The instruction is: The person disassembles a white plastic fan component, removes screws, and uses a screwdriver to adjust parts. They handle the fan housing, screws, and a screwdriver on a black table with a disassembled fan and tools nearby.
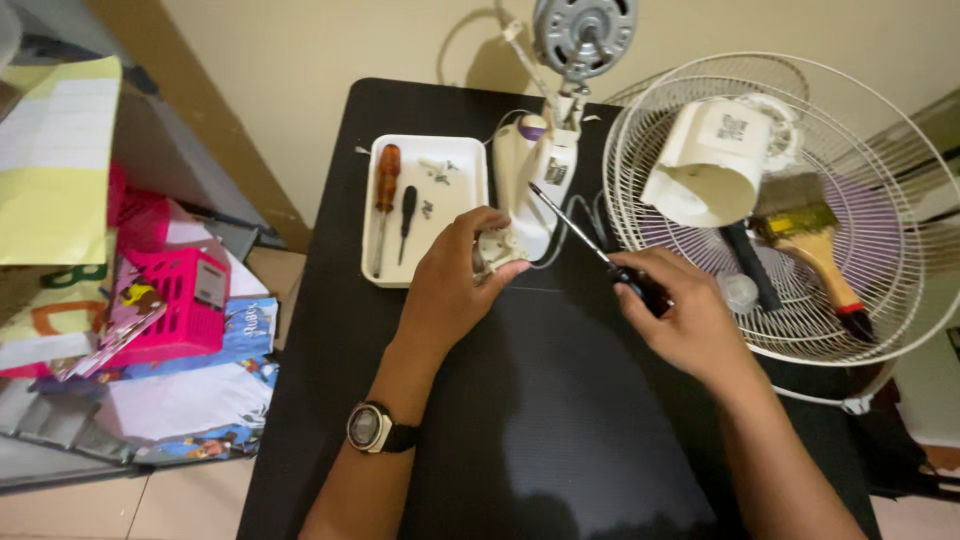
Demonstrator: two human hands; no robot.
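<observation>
Screwdriver work on a dismantled fan. Left hand (455,280) clenched around the small white plastic part (497,247) at the foot of the white fan neck housing (535,185), which lies on the black counter (540,420). Right hand (680,315) grips the black-handled screwdriver (590,240), tip against the housing. Judgement: keep the blade seated square and the housing braced, or the tip slips. White rectangular tray (425,215) with two spare screwdrivers and loose screws sits just beside. Screw head hidden under the fingers; white wire fan guard (880,200) cut off at right.
</observation>
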